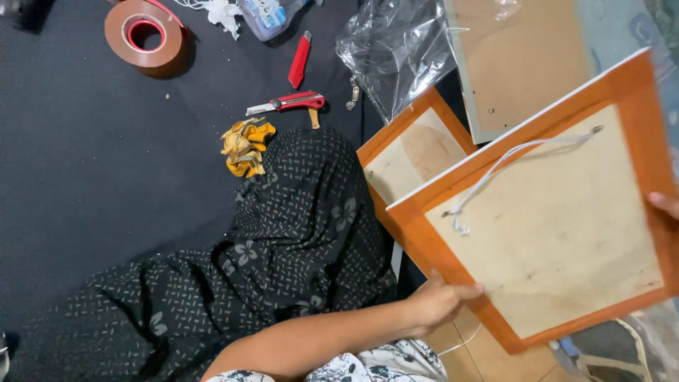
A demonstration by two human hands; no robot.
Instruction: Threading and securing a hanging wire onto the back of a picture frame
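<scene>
Left hand: the left hand was clamped on the lower edge of the orange-framed picture frame, thumb on top of the frame border.
Right hand: only fingertips of the right hand showed at the right edge, pressed on the frame's right side; the rest lay out of view.
Held frame: it was lifted back side up and tilted, pale backing board facing the camera, with a white hanging cord strung across its upper part.
Dark mat: a black floor covering filled the left of the view.
Patterned cloth: black fabric with pale flowers lay over the person's leg.
Second frame: another orange frame lay partly beneath the held one.
Backing board: a brown board lay at the top right.
Plastic bag: clear, crumpled.
Tape roll: brown.
Yellow rag: crumpled.
Cutters: a red utility knife and a red cutter lay near each other.
</scene>
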